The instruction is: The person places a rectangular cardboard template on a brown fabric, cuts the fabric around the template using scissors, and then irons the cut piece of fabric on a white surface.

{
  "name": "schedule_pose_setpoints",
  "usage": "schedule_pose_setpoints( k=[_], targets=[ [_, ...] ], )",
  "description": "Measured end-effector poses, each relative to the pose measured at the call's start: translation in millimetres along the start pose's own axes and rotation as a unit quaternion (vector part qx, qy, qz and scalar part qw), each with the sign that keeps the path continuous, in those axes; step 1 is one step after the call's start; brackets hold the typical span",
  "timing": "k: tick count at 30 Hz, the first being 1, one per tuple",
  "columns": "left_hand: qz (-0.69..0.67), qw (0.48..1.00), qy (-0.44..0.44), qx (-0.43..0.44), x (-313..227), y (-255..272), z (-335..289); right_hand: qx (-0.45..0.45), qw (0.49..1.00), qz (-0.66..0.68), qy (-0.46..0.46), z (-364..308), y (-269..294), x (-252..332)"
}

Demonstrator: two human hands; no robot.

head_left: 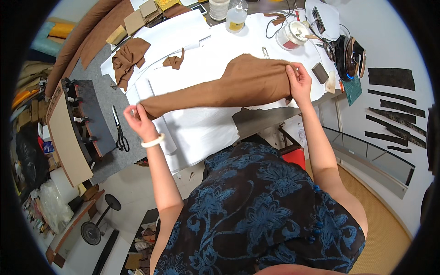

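A long piece of brown fabric (224, 88) is stretched between my two hands over the white-covered table (201, 133). It is narrow toward the left and broad toward the right, with soft creases near the right end. My left hand (140, 122) pinches its narrow end, fingers closed on the edge. At the broad end my right hand (299, 82) grips the other edge, thumb on top. Beyond the fabric lie a crumpled brown fabric piece (130, 59) and a small brown scrap (174, 62).
Black scissors (120, 133) lie left of my left hand on grey felt, near a clamped board (68, 133). A clear bottle (236, 20) and a white tub (292, 35) stand at the back. On the right are a dark block (320, 72) and an iron (353, 57).
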State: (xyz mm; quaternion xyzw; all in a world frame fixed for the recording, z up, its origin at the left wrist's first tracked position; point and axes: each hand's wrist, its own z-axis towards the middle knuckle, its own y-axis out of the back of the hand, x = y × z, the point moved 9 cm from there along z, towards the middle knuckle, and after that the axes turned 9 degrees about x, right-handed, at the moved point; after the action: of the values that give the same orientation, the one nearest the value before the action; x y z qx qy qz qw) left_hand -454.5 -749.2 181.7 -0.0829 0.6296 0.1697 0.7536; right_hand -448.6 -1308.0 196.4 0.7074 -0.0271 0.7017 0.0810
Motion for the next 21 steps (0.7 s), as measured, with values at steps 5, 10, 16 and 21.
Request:
schedule_pose_setpoints(
  k=[5, 10, 16, 21],
  targets=[
    [0.09, 0.992, 0.074, 0.053, 91, -47, 64, 0.02, 0.996, -0.039, -0.072, 33, 0, -91],
    [0.093, 0.961, 0.257, 0.048, 219, -61, 61, 0.025, 0.976, -0.178, -0.12, 46, 0, -223],
    [0.059, 0.95, 0.306, 0.038, 236, -74, -9, 0.014, 0.96, -0.192, -0.202, 25, 18, -276],
    [0.192, 0.922, 0.319, 0.107, 269, -35, -31, 0.034, 0.946, -0.22, -0.237, 22, 9, -244]
  ],
)
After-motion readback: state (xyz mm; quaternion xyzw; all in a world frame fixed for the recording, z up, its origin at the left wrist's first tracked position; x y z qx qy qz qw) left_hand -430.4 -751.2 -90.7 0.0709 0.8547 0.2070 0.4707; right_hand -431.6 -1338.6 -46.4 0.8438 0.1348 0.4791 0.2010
